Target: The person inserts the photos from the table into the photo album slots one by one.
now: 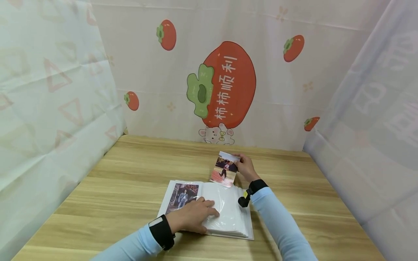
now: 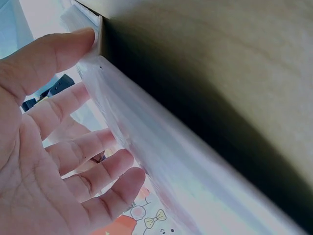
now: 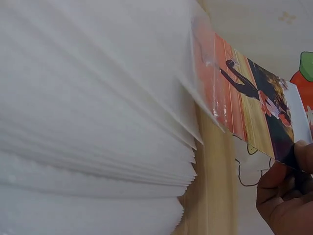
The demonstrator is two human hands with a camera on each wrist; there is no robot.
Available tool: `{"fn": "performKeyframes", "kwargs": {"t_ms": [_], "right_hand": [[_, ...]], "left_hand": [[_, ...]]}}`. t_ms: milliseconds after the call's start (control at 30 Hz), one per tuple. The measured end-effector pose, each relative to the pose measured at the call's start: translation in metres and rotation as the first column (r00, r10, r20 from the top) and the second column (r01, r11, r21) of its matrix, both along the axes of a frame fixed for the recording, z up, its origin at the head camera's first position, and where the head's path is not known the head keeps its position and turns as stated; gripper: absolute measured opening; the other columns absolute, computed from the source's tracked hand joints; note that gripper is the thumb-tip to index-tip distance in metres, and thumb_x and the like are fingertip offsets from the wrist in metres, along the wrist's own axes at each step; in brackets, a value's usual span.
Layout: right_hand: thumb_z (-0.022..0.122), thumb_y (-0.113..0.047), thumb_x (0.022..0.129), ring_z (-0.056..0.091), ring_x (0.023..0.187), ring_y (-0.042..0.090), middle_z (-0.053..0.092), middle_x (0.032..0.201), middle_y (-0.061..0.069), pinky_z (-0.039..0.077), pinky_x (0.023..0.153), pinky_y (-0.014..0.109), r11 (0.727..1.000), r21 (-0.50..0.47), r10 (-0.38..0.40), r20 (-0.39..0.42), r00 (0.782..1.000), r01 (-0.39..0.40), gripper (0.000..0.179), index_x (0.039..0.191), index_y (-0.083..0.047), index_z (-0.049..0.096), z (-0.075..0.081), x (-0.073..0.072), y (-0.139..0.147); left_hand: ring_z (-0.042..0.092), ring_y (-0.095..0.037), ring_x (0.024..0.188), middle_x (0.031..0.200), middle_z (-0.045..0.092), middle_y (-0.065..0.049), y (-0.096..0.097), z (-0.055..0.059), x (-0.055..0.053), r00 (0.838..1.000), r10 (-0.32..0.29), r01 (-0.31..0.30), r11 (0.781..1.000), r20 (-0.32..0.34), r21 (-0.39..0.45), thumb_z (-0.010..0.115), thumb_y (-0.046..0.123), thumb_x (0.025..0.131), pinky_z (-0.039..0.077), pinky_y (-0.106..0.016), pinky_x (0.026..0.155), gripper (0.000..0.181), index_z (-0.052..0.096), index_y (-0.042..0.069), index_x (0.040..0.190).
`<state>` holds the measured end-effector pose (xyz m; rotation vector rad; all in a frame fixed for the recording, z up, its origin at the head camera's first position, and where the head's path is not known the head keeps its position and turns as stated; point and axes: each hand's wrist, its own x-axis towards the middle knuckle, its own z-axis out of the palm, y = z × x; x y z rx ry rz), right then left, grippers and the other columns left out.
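An open photo album (image 1: pixel 225 214) lies on the wooden table, with clear pockets over its white pages. Its left page bears a photo (image 1: pixel 181 197) of a standing person. My left hand (image 1: pixel 194 215) rests across the album near the middle, fingers spread; in the left wrist view its fingertips (image 2: pixel 128 157) touch the clear film. By its upper right edge, my right hand (image 1: pixel 245 167) pinches a loose photo (image 1: pixel 223 172) of a running figure. In the right wrist view, that photo (image 3: pixel 244 93) has its lower end right at the top of the right page's pocket.
The wooden table (image 1: pixel 130 188) extends around the album on all sides. A white cloth backdrop (image 1: pixel 147 72) with persimmon prints rises behind it, and cloth hangs at both sides. Several page edges (image 3: pixel 186 171) fan out at the album's right.
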<state>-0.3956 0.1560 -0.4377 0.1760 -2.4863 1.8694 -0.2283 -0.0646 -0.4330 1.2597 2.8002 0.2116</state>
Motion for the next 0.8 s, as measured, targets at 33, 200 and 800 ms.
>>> {"fn": "performKeyframes", "kwargs": {"t_ms": [33, 200, 800], "right_hand": [[0.043, 0.004, 0.095, 0.056, 0.087, 0.026, 0.053, 0.116, 0.022, 0.046, 0.064, 0.032, 1.0, 0.012, 0.004, 0.002, 1.0, -0.004, 0.033, 0.124, -0.005, 0.056, 0.0008, -0.0009, -0.0004], [0.043, 0.004, 0.095, 0.052, 0.082, 0.027, 0.051, 0.121, 0.021, 0.04, 0.058, 0.03, 0.999, 0.046, 0.012, 0.011, 1.0, -0.013, 0.034, 0.123, -0.006, 0.058, 0.0042, -0.0049, -0.0022], [0.045, 0.009, 0.092, 0.052, 0.092, 0.027, 0.049, 0.125, 0.019, 0.041, 0.062, 0.027, 0.995, 0.063, 0.087, -0.052, 0.995, -0.083, 0.033, 0.12, -0.001, 0.059, 0.0018, -0.0082, -0.0088]], "left_hand": [[0.046, -0.017, 0.097, 0.125, 0.051, -0.002, 0.0001, 0.0, 0.0, 1.0, 0.002, -0.002, 1.0, 0.001, -0.001, 0.079, 0.037, 0.069, 0.043, -0.029, 0.077, 0.053, 0.063, 0.026, 0.119], [0.046, -0.018, 0.1, 0.127, 0.05, -0.003, -0.0005, 0.0008, 0.0005, 1.0, 0.009, -0.009, 1.0, 0.013, 0.0, 0.079, 0.037, 0.07, 0.043, -0.031, 0.079, 0.053, 0.063, 0.027, 0.119], [0.046, -0.017, 0.099, 0.127, 0.05, -0.002, -0.0021, -0.0026, -0.0006, 1.0, -0.009, 0.009, 1.0, -0.025, -0.016, 0.078, 0.038, 0.069, 0.043, -0.029, 0.077, 0.053, 0.062, 0.027, 0.119]]}}
